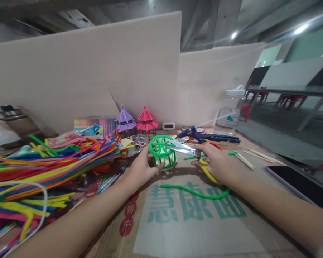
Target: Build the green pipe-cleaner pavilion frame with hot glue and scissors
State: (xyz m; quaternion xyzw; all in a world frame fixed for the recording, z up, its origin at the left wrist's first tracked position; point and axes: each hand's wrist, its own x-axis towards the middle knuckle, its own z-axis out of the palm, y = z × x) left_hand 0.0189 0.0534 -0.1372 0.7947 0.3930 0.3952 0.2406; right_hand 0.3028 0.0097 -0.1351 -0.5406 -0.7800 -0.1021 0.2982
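My left hand [145,166] grips a small green pipe-cleaner frame [163,152] from its left side. The frame has a spoked wheel-like top, dark upright posts and a pale base. In my right hand [215,161] is a pair of scissors [187,149] with yellow and orange handles. Their silver blades point left, and the tips reach the right part of the frame's top; whether they touch it I cannot tell. Below my right hand a loose green pipe cleaner [196,193] lies curved on the printed sheet [188,233].
Many coloured pipe cleaners [56,172] pile up at left. Purple [126,120] and pink [147,120] pagoda shapes stand behind, near a metal bowl [136,148]. A blue glue gun [191,134], clear bottle [228,113], wooden sticks [244,160] and phone [301,184] are at right.
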